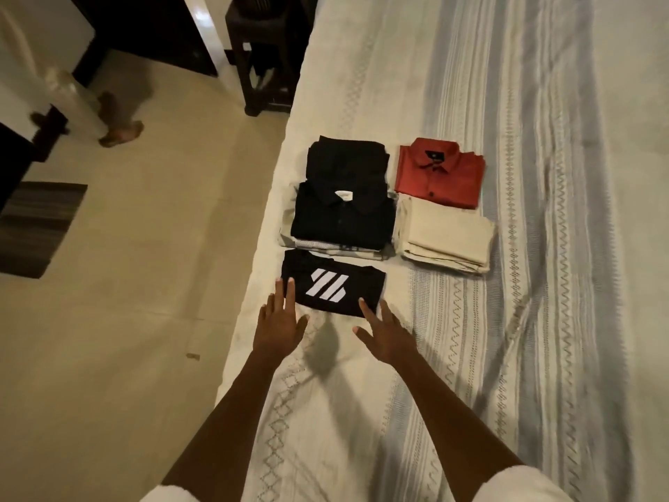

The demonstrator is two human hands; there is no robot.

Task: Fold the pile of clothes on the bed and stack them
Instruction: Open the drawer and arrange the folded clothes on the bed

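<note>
Hands — left (278, 322), right (383, 329) — flat, fingers spread, holding nothing, flanking folded black tee (333, 289) lying long-axis crosswise, neckline toward stacks.

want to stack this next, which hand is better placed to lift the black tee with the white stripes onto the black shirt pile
Left, narrowly. The left hand has its fingertips already on the near left corner of the black striped tee, in line with the black shirt pile. The right hand reaches only its near right edge.
</note>
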